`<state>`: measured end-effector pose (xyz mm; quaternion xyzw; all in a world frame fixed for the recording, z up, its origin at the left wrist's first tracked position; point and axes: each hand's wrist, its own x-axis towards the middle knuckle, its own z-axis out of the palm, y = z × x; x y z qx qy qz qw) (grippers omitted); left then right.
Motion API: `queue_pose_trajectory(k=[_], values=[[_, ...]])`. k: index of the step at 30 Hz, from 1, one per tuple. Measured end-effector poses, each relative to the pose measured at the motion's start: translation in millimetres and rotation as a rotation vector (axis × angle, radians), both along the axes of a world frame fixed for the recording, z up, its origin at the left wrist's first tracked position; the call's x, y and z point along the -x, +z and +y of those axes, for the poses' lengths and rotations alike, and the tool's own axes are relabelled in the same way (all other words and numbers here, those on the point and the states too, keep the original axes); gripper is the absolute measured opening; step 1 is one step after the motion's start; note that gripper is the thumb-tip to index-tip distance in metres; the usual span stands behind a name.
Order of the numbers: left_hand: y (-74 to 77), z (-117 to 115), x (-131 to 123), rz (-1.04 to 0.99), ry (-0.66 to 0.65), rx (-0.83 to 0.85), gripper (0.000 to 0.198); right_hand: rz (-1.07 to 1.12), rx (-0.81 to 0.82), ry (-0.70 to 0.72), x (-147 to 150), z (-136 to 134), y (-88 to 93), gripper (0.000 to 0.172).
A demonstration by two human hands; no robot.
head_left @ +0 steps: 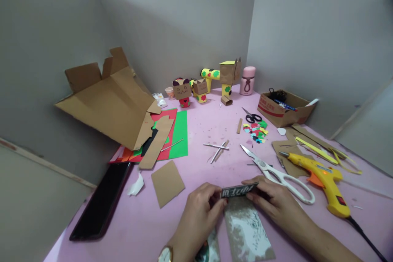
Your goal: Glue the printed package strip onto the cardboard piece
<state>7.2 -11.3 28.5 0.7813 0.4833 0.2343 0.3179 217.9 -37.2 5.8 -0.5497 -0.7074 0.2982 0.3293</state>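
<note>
Between my fingertips stands a dark cardboard strip (239,190) with white printed characters. My left hand (198,208), with a watch at the wrist, pinches its left end; my right hand (276,200) grips its right end. Just below lies a cardboard panel (248,231) printed in white and brown; whether the strip is joined to it I cannot tell. Another printed cardboard piece (211,247) is partly hidden by my left wrist. White-handled scissors (276,176) lie beyond my right hand. A plain cardboard square (168,183) rests left of my left hand.
A yellow glue gun (322,178) with a black cord lies at right, near an open box (281,108). Black scissors (253,116) and paper shapes (256,131) are farther back. Cardboard animal figures (183,90) stand by a pink bottle (247,82). A phone (101,200) and large carton (113,106) occupy the left.
</note>
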Motion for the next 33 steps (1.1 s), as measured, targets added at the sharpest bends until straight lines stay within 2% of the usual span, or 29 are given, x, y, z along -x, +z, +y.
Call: queue_pose_trajectory(k=[7,13,22,33], values=[[0.0,4.0,3.4,-0.080,0.020,0.046,0.012,0.035,0.030,-0.004,-1.4,-1.4,0.2,0.013],[-3.1,4.5,6.3,-0.097,0.028,0.011,0.019,0.113,0.042,-0.026,-2.6,-0.2,-4.5,0.025],[-1.8,3.8,6.3,-0.100,0.031,-0.008,0.016,0.147,0.050,-0.039,-3.4,-1.3,-0.5,0.023],[-3.6,2.7,6.7,-0.094,0.005,-0.011,0.018,0.173,0.053,-0.059,-4.0,-1.0,-3.3,0.030]])
